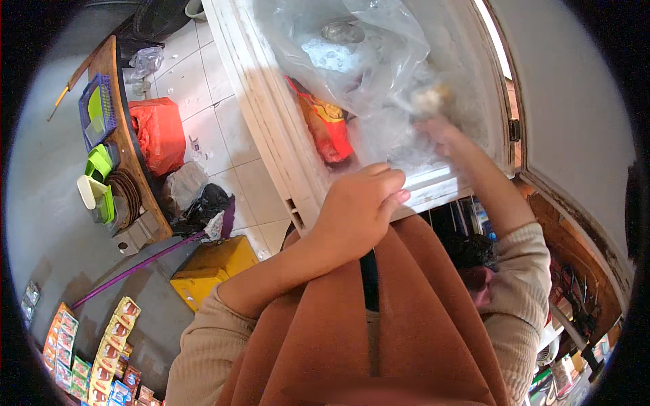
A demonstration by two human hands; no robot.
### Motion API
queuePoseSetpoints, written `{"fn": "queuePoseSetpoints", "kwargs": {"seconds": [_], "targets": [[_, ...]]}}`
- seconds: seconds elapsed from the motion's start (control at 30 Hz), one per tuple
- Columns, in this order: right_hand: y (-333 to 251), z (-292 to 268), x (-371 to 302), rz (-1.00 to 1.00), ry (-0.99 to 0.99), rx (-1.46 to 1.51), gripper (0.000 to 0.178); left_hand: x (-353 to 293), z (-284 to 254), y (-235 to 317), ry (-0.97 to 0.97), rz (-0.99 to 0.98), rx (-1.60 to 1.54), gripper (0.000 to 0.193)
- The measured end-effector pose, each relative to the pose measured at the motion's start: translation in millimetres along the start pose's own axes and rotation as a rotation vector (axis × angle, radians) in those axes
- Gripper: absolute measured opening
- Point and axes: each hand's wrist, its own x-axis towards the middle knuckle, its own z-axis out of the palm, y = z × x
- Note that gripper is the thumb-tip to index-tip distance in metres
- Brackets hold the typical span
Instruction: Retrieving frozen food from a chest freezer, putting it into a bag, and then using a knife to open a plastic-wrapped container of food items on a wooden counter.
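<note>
Freezer (261, 101) as clock: clear plastic bag (389, 34) is lying from eleven toward centre. Right hand (440, 135) is hanging blurred at four, grip untellable; left hand (359, 206) is resting curled near six, contents hidden. Bag film is probably feeling limp, slippery; gathered folds are seeming the surest hold.

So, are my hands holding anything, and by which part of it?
Can't tell: the right hand is blurred beside clear plastic in the open freezer; the left hand is curled near its front edge, palm hidden.
</note>
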Motion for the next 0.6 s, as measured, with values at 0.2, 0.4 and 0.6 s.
{"fn": "queuePoseSetpoints", "kwargs": {"seconds": [0.2,0.4,0.6], "targets": [[-1,-22,-23,0.047,0.020,-0.202,0.025,-22,-12,10,0.023,0.011,-0.006,0.025],[-38,11,-51,0.104,0.194,-0.154,0.032,-49,-25,-4,-0.035,-0.086,0.003,0.021],[10,-36,49,-0.243,0.150,0.017,0.039,-30,-13,-3,-0.052,0.067,-0.031,0.020]]}}
